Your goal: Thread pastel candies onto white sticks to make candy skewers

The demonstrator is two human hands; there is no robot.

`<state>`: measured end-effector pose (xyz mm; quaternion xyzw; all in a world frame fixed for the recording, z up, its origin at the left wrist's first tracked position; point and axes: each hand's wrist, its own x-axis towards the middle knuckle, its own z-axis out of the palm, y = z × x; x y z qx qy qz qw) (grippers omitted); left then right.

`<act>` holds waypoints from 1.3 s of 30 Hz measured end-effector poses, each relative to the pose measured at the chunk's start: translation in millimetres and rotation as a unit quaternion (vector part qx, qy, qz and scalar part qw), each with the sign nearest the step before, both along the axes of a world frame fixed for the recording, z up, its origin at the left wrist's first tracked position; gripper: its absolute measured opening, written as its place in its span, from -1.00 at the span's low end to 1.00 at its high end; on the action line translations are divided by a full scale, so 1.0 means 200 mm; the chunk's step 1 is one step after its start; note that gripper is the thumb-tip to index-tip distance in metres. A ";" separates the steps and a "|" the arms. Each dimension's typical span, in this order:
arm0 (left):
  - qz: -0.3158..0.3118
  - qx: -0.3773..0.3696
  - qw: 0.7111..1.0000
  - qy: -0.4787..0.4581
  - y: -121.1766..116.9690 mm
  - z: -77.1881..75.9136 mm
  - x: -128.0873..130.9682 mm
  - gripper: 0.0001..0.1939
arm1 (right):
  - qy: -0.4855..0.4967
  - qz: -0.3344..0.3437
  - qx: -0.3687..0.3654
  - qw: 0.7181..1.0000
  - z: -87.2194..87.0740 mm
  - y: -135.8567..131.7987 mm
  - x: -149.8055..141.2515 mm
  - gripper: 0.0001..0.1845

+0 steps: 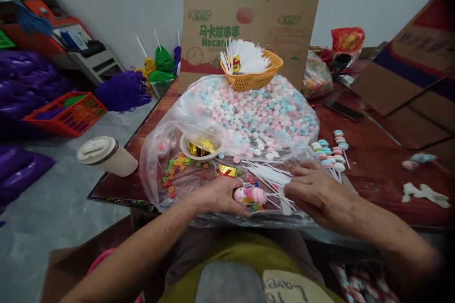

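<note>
Left hand curving thumb and fingers around pink-and-white marshmallow candy, grip unclear, at table's near edge. Right hand bending fingers together at ends of white sticks; cannot tell whether pinching. Beyond, bowl holding gold ties; pastel marshmallows filling clear plastic bag; orange basket standing before cardboard.

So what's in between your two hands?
Between the left hand and the right hand there's a pink candy, right by the left fingers, and then some white sticks. You can see that in the head view.
</note>
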<state>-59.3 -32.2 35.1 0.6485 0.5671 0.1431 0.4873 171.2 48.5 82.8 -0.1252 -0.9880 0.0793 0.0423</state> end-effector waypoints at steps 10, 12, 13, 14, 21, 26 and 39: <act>0.042 0.019 0.999 0.027 -0.01 -0.08 0.11 -0.62 | 0.038 0.012 -0.057 0.998 -0.23 -0.06 -0.20 -0.80; 0.060 0.022 0.997 -0.031 -0.03 -0.08 0.09 -0.49 | 0.023 0.014 -0.065 0.998 -0.24 -0.05 -0.20 -0.78; 0.064 0.017 0.995 -0.071 -0.03 -0.07 0.07 -0.42 | 0.015 0.014 -0.067 0.998 -0.23 -0.04 -0.19 -0.77; 0.063 0.008 0.992 -0.112 -0.04 -0.05 0.04 -0.39 | 0.009 0.013 -0.067 0.998 -0.22 -0.03 -0.17 -0.76; -0.015 -0.042 0.983 -0.178 0.00 0.06 -0.09 -0.68 | 0.019 0.036 -0.049 0.998 -0.11 0.00 -0.13 -0.74; -0.132 0.089 0.983 -0.089 0.05 0.14 -0.06 -0.83 | 0.012 0.055 -0.051 0.997 -0.05 0.00 -0.13 -0.76; -0.006 0.303 0.953 -0.016 0.01 0.07 -0.05 -0.81 | 0.009 0.011 -0.066 0.998 -0.15 -0.03 -0.16 -0.74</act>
